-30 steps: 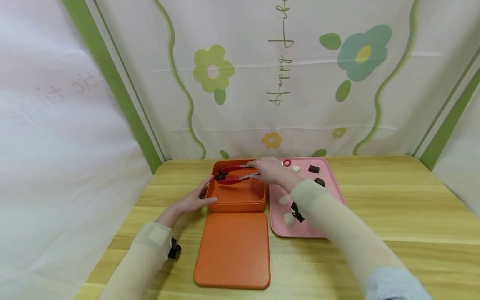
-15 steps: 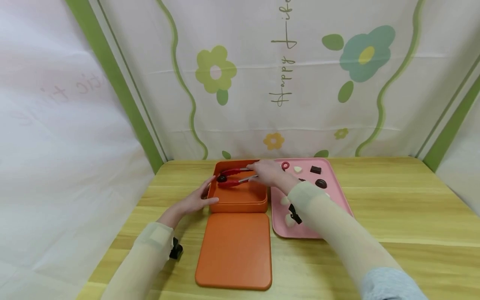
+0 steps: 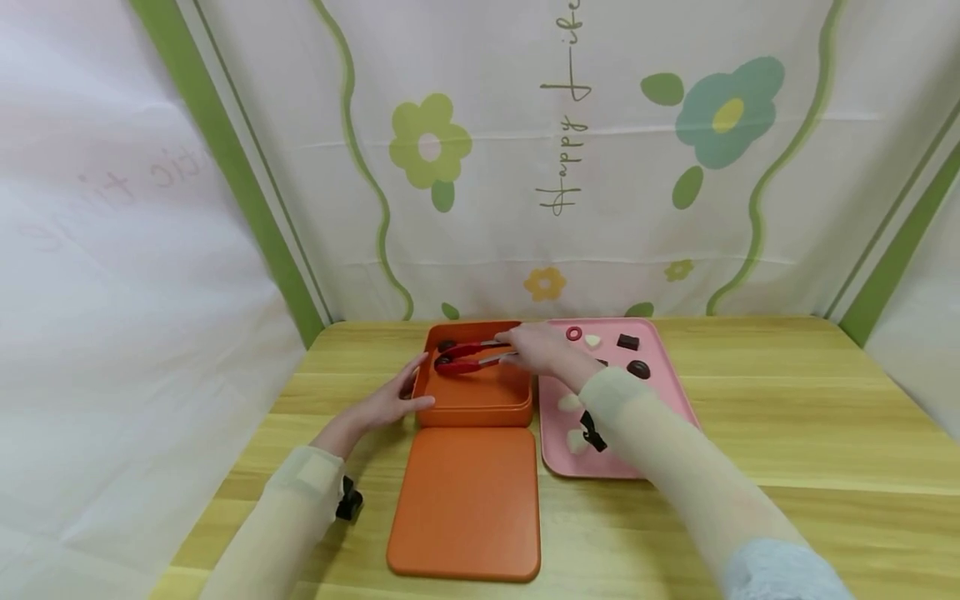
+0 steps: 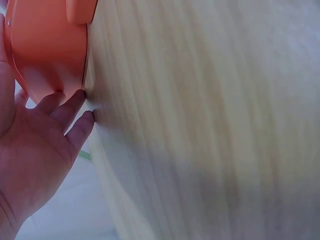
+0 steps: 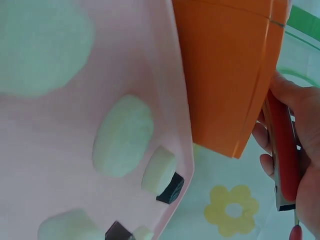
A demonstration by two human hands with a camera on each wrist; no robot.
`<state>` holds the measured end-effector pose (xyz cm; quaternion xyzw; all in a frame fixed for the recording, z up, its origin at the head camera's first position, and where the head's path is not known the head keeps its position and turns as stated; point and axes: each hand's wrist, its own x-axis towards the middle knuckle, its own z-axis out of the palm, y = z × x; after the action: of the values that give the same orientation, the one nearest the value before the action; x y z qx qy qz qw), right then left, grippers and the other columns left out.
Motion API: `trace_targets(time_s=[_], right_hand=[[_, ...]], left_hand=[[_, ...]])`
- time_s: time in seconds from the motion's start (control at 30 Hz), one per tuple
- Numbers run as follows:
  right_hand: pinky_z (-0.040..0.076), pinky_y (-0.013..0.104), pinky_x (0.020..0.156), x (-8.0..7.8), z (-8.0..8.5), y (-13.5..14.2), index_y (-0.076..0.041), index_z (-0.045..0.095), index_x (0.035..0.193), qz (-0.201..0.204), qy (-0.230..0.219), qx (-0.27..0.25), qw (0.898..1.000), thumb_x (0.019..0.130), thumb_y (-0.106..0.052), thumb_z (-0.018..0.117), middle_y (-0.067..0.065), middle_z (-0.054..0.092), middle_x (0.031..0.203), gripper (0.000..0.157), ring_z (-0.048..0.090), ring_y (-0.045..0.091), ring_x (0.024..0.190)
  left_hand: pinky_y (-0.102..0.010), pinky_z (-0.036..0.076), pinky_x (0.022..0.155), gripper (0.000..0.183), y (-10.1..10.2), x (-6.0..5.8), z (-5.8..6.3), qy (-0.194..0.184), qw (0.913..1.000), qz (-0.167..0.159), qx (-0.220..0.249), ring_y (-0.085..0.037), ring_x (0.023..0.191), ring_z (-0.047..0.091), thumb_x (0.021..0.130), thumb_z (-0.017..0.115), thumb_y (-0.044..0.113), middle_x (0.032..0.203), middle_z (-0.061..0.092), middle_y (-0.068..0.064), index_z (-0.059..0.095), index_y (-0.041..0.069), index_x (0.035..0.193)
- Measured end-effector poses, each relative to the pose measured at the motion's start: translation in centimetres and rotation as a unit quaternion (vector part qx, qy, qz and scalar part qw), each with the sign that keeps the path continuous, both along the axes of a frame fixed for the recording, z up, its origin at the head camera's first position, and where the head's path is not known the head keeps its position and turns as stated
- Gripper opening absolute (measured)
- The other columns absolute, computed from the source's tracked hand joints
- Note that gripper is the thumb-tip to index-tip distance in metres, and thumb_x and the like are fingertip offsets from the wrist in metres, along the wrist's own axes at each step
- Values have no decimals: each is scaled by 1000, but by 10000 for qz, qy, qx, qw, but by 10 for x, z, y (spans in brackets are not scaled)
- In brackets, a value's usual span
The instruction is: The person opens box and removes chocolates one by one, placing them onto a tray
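An orange box (image 3: 472, 415) stands uncovered on the wooden table. My left hand (image 3: 386, 404) rests against its left side, fingers extended along the wall and thumb at the front corner; the left wrist view shows those fingertips low on the box. My right hand (image 3: 536, 346) grips red-handled tongs (image 3: 468, 365), which reach into the box. Near the tong tips, at the box's far left corner, lies a dark chocolate-like piece (image 3: 446, 344). Something dark also shows between the tips, too small to make out. In the right wrist view, a red handle (image 5: 284, 150) lies in my palm.
The box's orange lid (image 3: 465, 504) lies flat in front of it. Right of the box, a pink tray (image 3: 551, 454) bears several white and dark pieces, among them a dark block (image 3: 628, 342), a dark oval (image 3: 638, 369) and a red ring (image 3: 573, 333). A printed curtain (image 3: 480, 233) hangs behind.
The tong tips have come closer together, the far one moving towards me. A dark piece now shows beyond them in the box. My left hand has stayed at the box.
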<state>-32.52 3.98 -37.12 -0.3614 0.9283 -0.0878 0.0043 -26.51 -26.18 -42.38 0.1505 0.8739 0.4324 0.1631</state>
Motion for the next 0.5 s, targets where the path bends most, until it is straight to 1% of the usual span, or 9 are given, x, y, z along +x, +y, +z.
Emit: trace_targets(time_s=[0.13,0.23,0.4,0.5], right_hand=[[52,36,80,-1,2,10,-7,63,128,-36,41,4,10000,92,-28,69,6,68,104,42,59,21,83],[51,36,76,-1,6,20,-9,64,128,-23,206,-8,9998,92,-30,69,5,69,102,42,60,20,80],[52,40,72,7,20,37,-10,65,127,107,482,-99,9987,92,-30,69,6,70,106,40,63,22,82],[51,39,70,12,28,47,-10,66,125,208,552,-187,9981,92,-30,69,4,69,103,39,62,20,81]], left_hand=[[-56,18,112,85,1,1,1,4,10000,11,-24,-41,143,17,96,64,31,158,15,-23,6,22,158],[-57,17,112,86,1,1,2,-3,10000,14,-27,-41,143,16,96,64,29,158,14,-24,5,21,158],[-57,17,112,88,2,1,3,26,10000,-83,-21,-41,143,17,96,64,33,157,16,-26,3,19,158],[-56,18,112,89,1,2,3,21,10000,-92,24,-41,143,18,95,64,35,156,17,-26,4,19,158]])
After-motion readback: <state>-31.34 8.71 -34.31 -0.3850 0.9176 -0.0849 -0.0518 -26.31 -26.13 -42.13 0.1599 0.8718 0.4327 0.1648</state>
